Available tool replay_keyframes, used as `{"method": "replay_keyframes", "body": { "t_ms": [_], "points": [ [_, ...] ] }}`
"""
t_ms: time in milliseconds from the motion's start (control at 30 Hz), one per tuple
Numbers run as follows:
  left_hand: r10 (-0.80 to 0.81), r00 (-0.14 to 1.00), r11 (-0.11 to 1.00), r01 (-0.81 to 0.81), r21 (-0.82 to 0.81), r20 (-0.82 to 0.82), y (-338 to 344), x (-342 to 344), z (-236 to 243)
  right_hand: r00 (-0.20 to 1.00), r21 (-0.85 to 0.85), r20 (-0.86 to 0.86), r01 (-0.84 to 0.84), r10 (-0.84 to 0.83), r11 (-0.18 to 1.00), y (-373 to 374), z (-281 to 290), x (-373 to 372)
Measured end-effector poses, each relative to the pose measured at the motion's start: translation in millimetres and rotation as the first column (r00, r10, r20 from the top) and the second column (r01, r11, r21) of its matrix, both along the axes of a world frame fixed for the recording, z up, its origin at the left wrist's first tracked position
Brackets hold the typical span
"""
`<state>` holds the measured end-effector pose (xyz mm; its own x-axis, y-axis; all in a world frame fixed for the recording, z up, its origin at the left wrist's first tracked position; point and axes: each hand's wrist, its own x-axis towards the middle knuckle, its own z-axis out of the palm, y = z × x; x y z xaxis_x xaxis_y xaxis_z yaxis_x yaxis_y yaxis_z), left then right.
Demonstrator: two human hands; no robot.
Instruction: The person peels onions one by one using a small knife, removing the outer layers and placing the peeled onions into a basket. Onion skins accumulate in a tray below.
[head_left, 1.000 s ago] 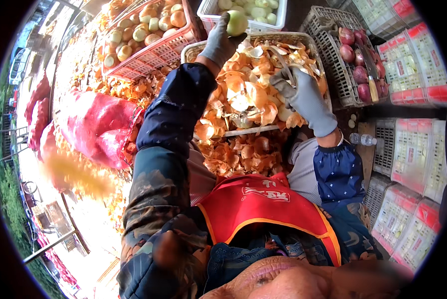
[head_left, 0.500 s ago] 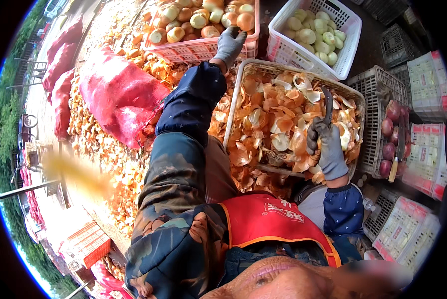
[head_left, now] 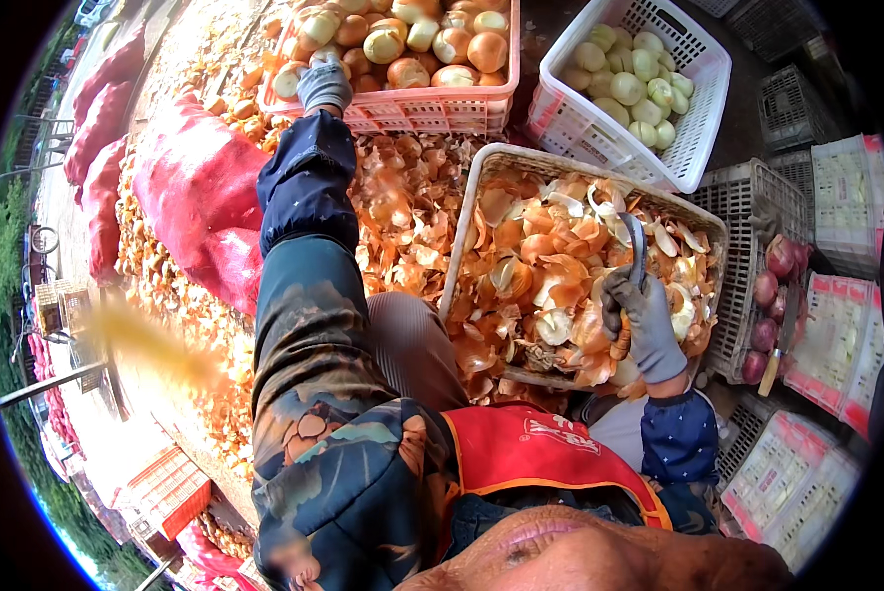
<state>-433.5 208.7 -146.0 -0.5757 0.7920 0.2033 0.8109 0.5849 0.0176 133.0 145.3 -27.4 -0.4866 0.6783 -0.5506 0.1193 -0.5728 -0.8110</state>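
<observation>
In the head view, the person's gloved left hand (head_left: 324,89) reaches to the far left, over the near rim of a pink crate (head_left: 432,112) filled with unpeeled and partly peeled onions (head_left: 452,45). Its fingertips are among the onions; whether they are clamped on one cannot be told. The gloved right hand (head_left: 645,330), nearer and to the right, has its fingers closed around the handle of a curved knife (head_left: 638,246), above a tray (head_left: 458,241) heaped with onion skins (head_left: 560,266). Beyond the tray, a white crate (head_left: 604,144) holds peeled onions (head_left: 631,89). To the right of the tray, red onions (head_left: 765,289) lie in a grey crate (head_left: 732,236). A red sack (head_left: 200,202) lies at left.
</observation>
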Motion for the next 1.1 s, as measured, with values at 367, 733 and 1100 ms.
{"method": "replay_keyframes", "body": {
  "t_ms": [367,733,1100],
  "points": [
    [-0.508,-0.380,0.860,-0.275,0.430,0.773,-21.4,142.2,71.4,0.989,0.135,-0.138,0.066,-0.047,0.989,-0.5,4.3,0.3],
    [-0.557,-0.381,0.755,0.140,0.641,0.739,-83.8,383.2,159.3,0.943,0.486,-0.263,0.314,-0.206,0.816,0.8,28.4,18.9],
    [-0.648,-0.183,0.747,0.041,0.664,0.740,-106.2,414.6,141.8,0.969,0.972,0.195,-0.169,-0.154,0.165,-22.8,43.5,59.8]
  ]
}}
